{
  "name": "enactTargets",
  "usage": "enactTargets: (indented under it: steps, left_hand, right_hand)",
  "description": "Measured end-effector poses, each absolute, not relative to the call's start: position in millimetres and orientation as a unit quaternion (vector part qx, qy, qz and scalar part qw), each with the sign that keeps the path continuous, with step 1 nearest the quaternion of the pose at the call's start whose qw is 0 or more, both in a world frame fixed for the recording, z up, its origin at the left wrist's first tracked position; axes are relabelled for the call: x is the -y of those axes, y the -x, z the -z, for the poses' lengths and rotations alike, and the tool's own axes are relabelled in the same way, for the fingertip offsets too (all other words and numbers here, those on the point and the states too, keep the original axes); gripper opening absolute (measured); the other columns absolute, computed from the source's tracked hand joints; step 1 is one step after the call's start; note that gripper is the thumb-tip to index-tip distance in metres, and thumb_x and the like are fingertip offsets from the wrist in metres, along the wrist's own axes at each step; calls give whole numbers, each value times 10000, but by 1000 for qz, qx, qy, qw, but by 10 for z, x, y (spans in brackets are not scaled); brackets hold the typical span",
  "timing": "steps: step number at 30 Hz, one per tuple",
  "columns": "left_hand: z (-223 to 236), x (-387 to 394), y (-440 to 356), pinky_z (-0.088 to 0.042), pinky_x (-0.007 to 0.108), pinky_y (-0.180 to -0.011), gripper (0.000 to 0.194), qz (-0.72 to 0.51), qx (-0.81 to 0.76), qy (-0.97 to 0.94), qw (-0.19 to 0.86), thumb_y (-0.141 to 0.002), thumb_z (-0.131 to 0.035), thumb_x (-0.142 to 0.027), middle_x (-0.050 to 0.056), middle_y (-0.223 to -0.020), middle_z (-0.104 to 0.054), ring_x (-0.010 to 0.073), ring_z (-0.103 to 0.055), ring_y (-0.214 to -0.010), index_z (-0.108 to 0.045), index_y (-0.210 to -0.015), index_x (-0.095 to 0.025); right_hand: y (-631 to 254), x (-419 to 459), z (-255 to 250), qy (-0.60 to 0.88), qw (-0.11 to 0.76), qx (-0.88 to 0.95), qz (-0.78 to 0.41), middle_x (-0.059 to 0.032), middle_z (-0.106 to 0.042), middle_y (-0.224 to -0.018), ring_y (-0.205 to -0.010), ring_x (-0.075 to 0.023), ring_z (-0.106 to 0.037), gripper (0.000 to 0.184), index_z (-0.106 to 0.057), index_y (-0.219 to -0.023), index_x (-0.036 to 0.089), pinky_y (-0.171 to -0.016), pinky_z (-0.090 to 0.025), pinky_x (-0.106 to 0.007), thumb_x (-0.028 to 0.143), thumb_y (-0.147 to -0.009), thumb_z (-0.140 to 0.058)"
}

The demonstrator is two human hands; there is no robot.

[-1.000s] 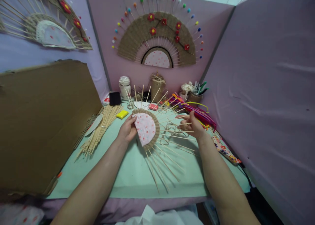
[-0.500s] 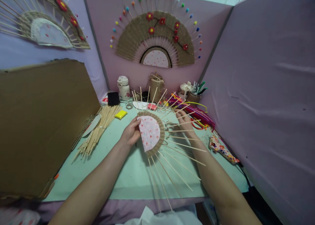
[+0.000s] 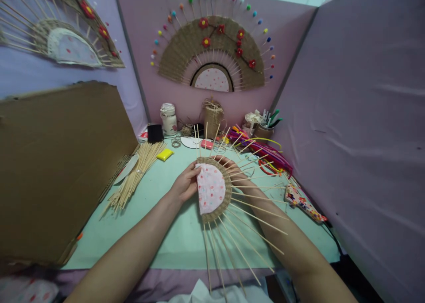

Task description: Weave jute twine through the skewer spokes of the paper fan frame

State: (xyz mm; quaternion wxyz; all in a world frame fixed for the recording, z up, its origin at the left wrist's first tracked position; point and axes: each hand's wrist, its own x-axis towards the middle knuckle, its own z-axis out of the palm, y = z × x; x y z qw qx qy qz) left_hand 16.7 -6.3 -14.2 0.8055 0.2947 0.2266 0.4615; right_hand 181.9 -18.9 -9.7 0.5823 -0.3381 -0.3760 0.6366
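Sticks (image 3: 133,177) lie on the worktop (image 3: 166,245) left of the held fan (image 3: 211,190); bottle (image 3: 169,120), twine (image 3: 213,120) and pot (image 3: 263,132) stand behind it.

I see room to pass over the counter (image 3: 141,205) between the stick bundle (image 3: 133,179) and the left forearm (image 3: 142,236). Across the right forearm (image 3: 299,258) the fan's spokes (image 3: 259,187) splay, barring the way; cardboard (image 3: 66,170) walls off the left, while a bottle (image 3: 169,121) and twine spool (image 3: 213,119) obstruct the back.

On our fan (image 3: 215,192) we saw red-spotted, pinkish-white cloth (image 3: 210,186), a tan woven band (image 3: 228,189) and pale straw-coloured sticks (image 3: 259,209). Our tabletop (image 3: 179,241) was mint green, the packet (image 3: 165,154) bright yellow, the cardboard (image 3: 66,170) plain brown and the right-hand wall (image 3: 348,95) purple.
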Motion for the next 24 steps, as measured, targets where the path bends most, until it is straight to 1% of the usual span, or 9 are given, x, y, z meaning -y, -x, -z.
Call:
enactTargets:
  steps: [2, 5, 9, 13, 16, 19, 22, 24]
  left_hand:
    - [157, 76, -184, -468, 303, -793, 287, -460, -223, -288, 810, -698, -612, -59, 34, -874, -655, 140, -619, -782, -591, -955, -186]
    - [171, 82, -203, -470, 299, -779, 274, -448, -230, -278, 818, -687, -614, -50, 23, -838, -652, 132, -618, -752, -587, -923, -187]
    - [149, 95, -216, -468, 294, -774, 246, -438, -238, -281, 820, -656, -628, -50, 12, -799, -650, 129, -614, -721, -595, -862, -181]
    - [102, 114, -209, -466, 296, -766, 252, -435, -216, -296, 822, -640, -605, -42, 25, -796, -654, 140, -612, -732, -607, -857, -169]
    - [65, 118, -190, -470, 279, -720, 229, -437, -217, -289, 824, -626, -583, -35, 15, -732, -648, 132, -602, -677, -611, -817, -161]
    - [39, 115, -180, -468, 254, -667, 183, -445, -231, -289, 816, -614, -597, -48, 3, -666, -643, 121, -592, -610, -614, -767, -148]
    - [28, 109, -201, -464, 246, -620, 72, -448, -265, -295, 801, -637, -657, -129, 12, -623, -645, 122, -591, -565, -606, -688, -134]
    - [24, 107, -223, -469, 256, -616, 103, -439, -279, -311, 796, -639, -692, -178, 28, -621, -655, 129, -599, -559, -613, -678, -124]
  right_hand:
    - [-1830, 193, 113, 349, 581, 385, -627, 14, -674, -742, -640, -162, -613, 401, -589, -818, 200, -627, -511, -313, 188, -469, -786]
    - [-1839, 205, 153, 360, 573, 416, -607, 45, -650, -690, -574, -136, -572, 393, -578, -765, 209, -574, -486, -284, 163, -447, -804]
    - [-1839, 208, 220, 354, 595, 391, -607, 62, -634, -672, -573, -126, -561, 336, -572, -731, 232, -576, -465, -271, 231, -489, -806]
    - [-1833, 201, 250, 355, 608, 373, -604, 73, -615, -616, -544, -122, -557, 327, -554, -738, 244, -568, -461, -270, 282, -522, -796]
    - [-1828, 208, 248, 362, 606, 374, -601, 57, -636, -636, -566, -136, -577, 326, -566, -741, 236, -590, -481, -288, 287, -520, -799]
    - [-1821, 210, 252, 371, 598, 387, -596, 29, -649, -642, -559, -138, -583, 291, -595, -735, 203, -569, -483, -281, 281, -535, -792]
    - [-1806, 212, 257, 374, 598, 396, -588, 10, -665, -676, -588, -138, -595, 287, -615, -732, 178, -593, -487, -273, 260, -525, -797]
    - [-1793, 224, 241, 374, 605, 402, -577, 8, -663, -672, -594, -135, -593, 292, -617, -709, 168, -606, -486, -270, 256, -504, -804]
